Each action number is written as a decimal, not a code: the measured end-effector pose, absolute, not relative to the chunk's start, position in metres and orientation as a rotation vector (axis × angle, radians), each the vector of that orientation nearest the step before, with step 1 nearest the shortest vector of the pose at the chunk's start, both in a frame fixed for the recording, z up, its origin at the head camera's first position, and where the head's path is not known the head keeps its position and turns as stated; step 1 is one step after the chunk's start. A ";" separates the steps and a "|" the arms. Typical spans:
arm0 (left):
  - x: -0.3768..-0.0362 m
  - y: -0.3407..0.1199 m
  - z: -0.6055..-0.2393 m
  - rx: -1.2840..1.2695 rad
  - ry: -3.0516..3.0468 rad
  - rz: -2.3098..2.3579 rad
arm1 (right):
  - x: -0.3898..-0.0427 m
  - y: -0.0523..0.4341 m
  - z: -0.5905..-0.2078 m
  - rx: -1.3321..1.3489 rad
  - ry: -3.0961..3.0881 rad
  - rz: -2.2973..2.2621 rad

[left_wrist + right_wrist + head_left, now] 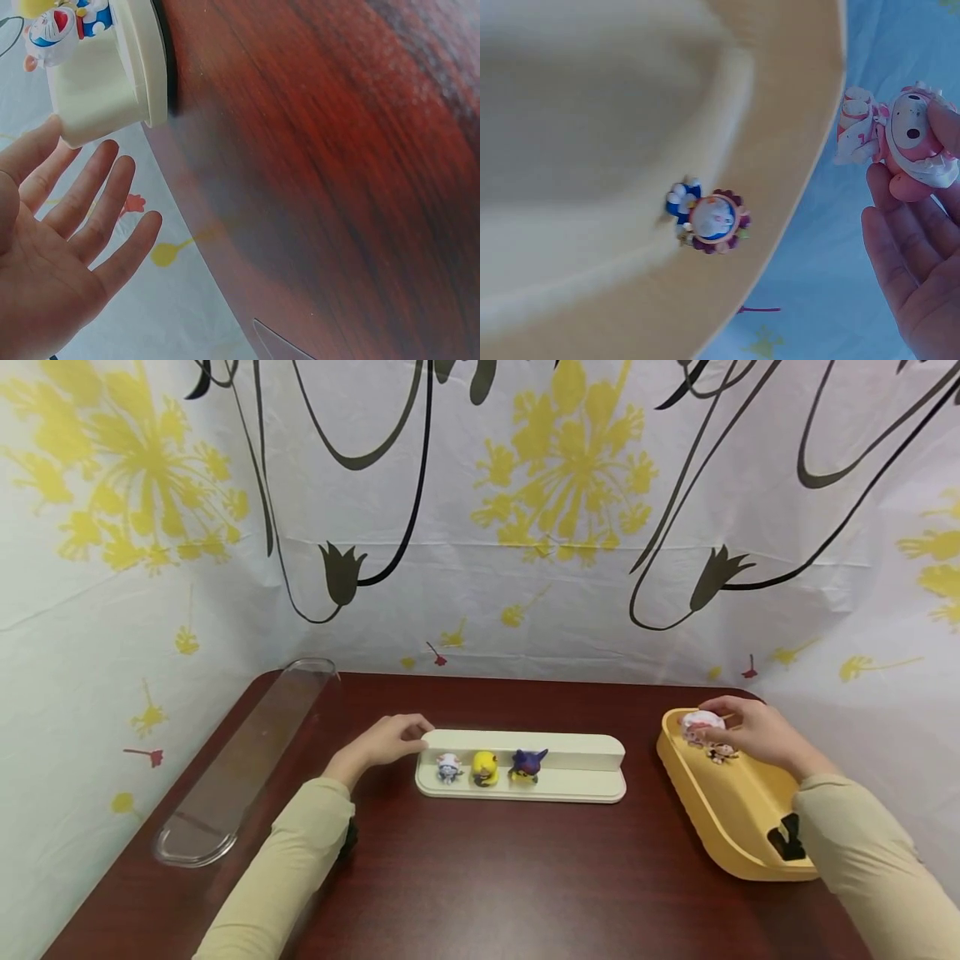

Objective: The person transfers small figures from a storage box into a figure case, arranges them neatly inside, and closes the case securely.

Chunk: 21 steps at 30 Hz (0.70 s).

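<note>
Pink figurine (702,725) near the worktop's (487,877) right edge.
Right grip (767,738) pinches it by the tray (693,802); left grip (386,742), fingers (126,253) spread, touches the stand (581,783).

- Place: a screened tabletop nook, homely in look (kind of building cannot be told).
- Table (480,877), one: dark reddish-brown, wood-grained, rounded far corners.
- Sheeting (465,585): pale, creased, printed with yellow blooms (573,464) and dark tulips (342,577), hung behind and at the left.
- Toy figurines (485,769), three, on a cream stand (581,788).
</note>
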<state>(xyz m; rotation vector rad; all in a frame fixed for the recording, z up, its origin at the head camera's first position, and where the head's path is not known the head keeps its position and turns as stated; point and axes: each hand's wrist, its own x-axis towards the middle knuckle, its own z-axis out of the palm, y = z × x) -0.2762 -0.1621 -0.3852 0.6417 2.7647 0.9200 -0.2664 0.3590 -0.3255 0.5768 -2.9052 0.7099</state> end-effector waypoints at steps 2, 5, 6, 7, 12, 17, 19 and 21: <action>-0.276 -0.162 -0.385 0.643 2.766 0.920 | -0.265 0.357 -0.322 0.592 -2.892 0.697; -0.277 -0.161 -0.385 0.644 2.765 0.918 | -0.264 0.353 -0.317 0.599 -2.884 0.664; -0.277 -0.161 -0.385 0.645 2.766 0.918 | -0.263 0.352 -0.315 0.609 -2.882 0.657; -0.277 -0.161 -0.385 0.649 2.766 0.917 | -0.262 0.351 -0.314 0.611 -2.882 0.649; -0.277 -0.160 -0.386 0.644 2.774 0.920 | -0.259 0.347 -0.307 0.649 -2.871 0.580; -0.277 -0.160 -0.386 0.654 2.778 0.930 | -0.258 0.343 -0.300 0.725 -2.821 0.589; -0.277 -0.160 -0.386 0.659 2.778 0.931 | -0.257 0.342 -0.298 0.742 -2.815 0.622; -0.277 -0.160 -0.386 0.663 2.779 0.930 | -0.256 0.340 -0.295 0.744 -2.814 0.630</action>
